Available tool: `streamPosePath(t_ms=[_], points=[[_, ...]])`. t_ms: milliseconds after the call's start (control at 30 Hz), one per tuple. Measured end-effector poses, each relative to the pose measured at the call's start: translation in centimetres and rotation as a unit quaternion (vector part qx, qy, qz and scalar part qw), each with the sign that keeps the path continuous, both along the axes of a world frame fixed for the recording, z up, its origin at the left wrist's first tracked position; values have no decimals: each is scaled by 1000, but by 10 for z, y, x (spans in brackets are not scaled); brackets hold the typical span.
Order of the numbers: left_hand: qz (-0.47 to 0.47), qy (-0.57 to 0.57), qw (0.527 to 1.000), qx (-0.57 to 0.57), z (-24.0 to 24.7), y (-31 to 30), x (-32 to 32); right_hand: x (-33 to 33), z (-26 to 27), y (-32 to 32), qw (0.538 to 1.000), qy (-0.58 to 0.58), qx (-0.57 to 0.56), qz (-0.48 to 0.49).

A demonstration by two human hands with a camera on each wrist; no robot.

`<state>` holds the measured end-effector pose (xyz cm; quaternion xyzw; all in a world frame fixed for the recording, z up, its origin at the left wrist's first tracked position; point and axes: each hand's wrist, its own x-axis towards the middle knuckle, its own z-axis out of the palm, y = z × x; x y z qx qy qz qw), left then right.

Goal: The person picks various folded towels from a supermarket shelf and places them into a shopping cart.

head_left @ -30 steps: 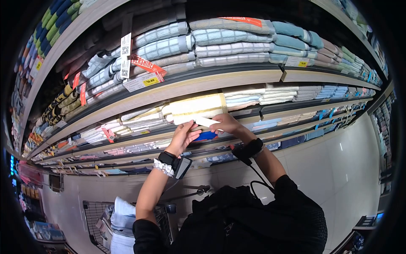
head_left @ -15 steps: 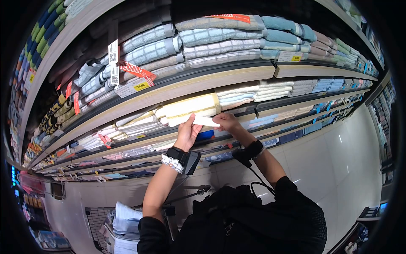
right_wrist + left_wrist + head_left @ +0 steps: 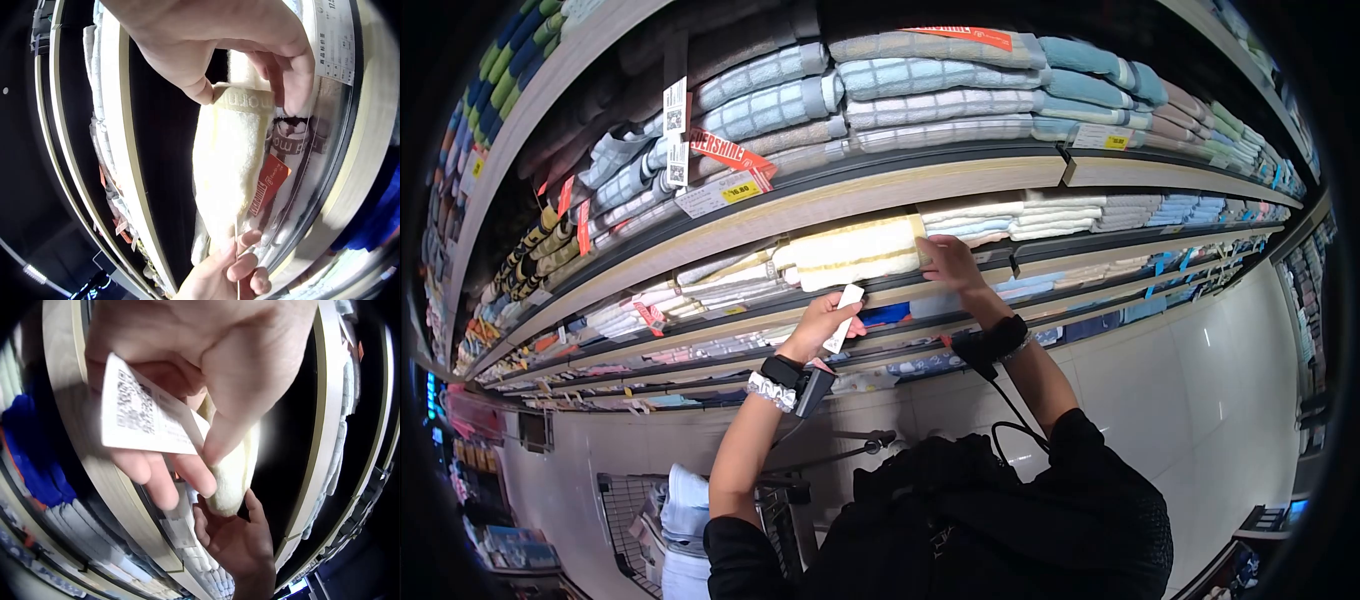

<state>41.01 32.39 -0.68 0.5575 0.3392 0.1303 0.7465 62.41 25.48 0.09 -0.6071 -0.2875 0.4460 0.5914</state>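
Observation:
A folded cream towel (image 3: 855, 255) with pale stripes lies on the middle shelf (image 3: 820, 210) at chest height. My right hand (image 3: 941, 256) pinches its right end, thumb and fingers on the woven band (image 3: 244, 100) there. A red tag (image 3: 269, 184) hangs beside the towel. My left hand (image 3: 828, 320) sits just below the towel, away from the shelf edge, and holds a white card (image 3: 845, 315). In the left wrist view the card (image 3: 144, 411) shows a printed QR code, with the towel (image 3: 234, 475) and my right hand (image 3: 237, 544) behind it.
Long curved shelves hold stacks of folded towels, blue and grey ones (image 3: 940, 85) above, white ones (image 3: 1060, 215) to the right. Price labels (image 3: 725, 192) line the shelf edges. A shopping cart (image 3: 625, 515) with folded towels (image 3: 685, 515) stands at lower left on a white floor.
My left hand has dropped away from the towel, taking the white card with it. My right hand has let go of the card and moved up onto the towel's right end.

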Motion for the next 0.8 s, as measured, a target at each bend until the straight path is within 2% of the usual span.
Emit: streamPosePath(t_ms=[133,167,200,233,267,300,333,367,400,533,600,633,733,800], points=[[-7,6,1000,12,13,10,-27,-4,-1,-1,995,50,45,80],[-8,9,1000,24,15,11,-31,-3,-8,-4,974,-165,111,106],[-11,12,999,35,16,15,-35,-4,-15,-6,904,-371,172,126],[-25,2,999,48,13,20,-41,-10,-27,-8,904,-371,172,127],[-24,2,999,47,14,19,-42,-23,-37,-9,933,-234,235,140],[-3,-9,999,42,15,18,-44,-32,-46,-7,940,-93,291,148],[19,-19,999,36,18,17,-46,-40,-40,-6,940,-92,291,150],[25,-29,999,35,21,14,-47,-49,-28,-6,960,173,158,154],[27,-29,999,34,23,12,-47,-58,-20,-5,895,423,10,143],[64,-44,997,-15,28,4,-42,-92,-13,2,911,344,42,222],[78,-61,994,-39,29,6,-40,-99,-11,6,957,212,53,190],[90,-84,991,-54,28,8,-39,-102,-12,9,967,201,57,148],[125,-105,985,-59,27,8,-31,-104,-15,11,973,197,49,108],[213,-82,971,-62,26,7,-26,-103,-19,11,977,191,47,84]])
